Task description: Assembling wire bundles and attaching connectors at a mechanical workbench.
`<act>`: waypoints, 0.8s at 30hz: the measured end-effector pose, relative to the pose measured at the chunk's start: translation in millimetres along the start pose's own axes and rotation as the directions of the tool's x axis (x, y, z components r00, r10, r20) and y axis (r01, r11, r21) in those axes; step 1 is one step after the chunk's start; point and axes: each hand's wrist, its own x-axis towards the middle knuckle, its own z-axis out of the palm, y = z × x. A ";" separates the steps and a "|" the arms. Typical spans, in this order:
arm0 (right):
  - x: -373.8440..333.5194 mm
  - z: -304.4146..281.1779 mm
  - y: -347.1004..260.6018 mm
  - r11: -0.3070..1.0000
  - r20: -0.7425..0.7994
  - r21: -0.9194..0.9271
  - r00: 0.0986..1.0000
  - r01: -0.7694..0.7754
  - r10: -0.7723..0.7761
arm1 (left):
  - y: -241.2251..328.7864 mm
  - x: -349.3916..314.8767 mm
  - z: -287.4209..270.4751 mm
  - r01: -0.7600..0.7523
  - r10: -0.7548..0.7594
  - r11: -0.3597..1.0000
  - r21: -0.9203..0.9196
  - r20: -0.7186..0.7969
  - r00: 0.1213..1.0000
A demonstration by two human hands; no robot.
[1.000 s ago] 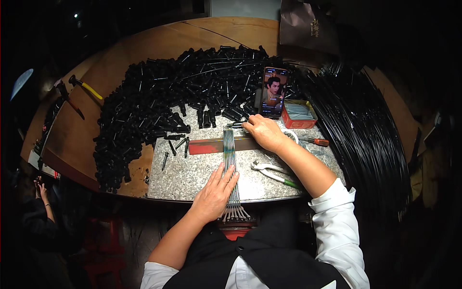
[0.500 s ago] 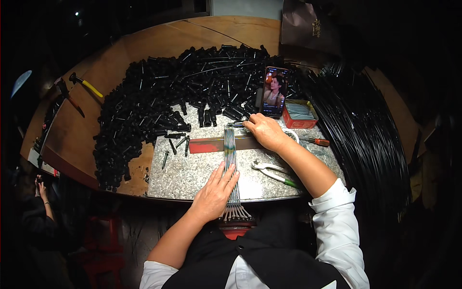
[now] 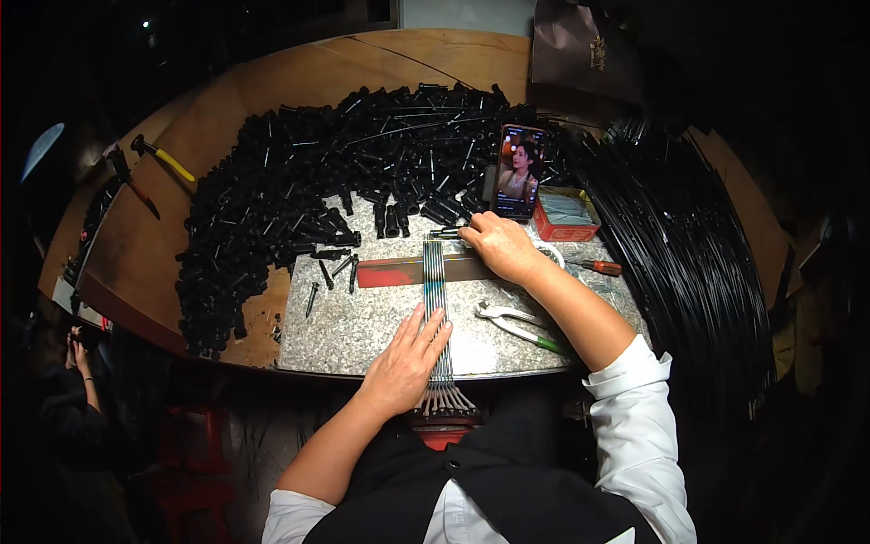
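A row of thin metal rods lies side by side, pointing away from me, across a flat red-and-dark bar. My left hand rests on the rods' near half, fingers stretched out. Splayed pale ends of the rods hang over the board's front edge. At their far ends my right hand has its fingers curled together beside a small dark piece with a metal glint. Its fingertips are partly hidden, so what they grip is unclear. Right of the rods lie pincers with a green handle.
Black cylindrical parts form a large heap behind a speckled board. A phone stands near a red box and a screwdriver. Long black rods fill the right side. A yellow-handled hammer leans at left. Another person's hands show lower left.
Both hands stay nearly in place on and beside the rods. The phone's picture differs slightly.
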 end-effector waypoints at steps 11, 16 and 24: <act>1.5 -2.8 -1.9 1.000 -0.038 -0.021 0.999 0.019 -0.019 | 0.4 0.1 -0.8 0.012 -0.011 1.000 -0.026 0.018 1.000; 3.8 -2.9 -4.0 1.000 -0.046 -0.010 0.999 0.023 -0.023 | 0.9 0.1 -2.0 0.008 -0.008 1.000 -0.023 0.009 1.000; 9.1 -1.0 -6.1 0.999 -0.039 0.016 0.999 0.034 -0.033 | 1.4 0.4 -3.0 0.007 -0.007 1.000 -0.007 0.008 1.000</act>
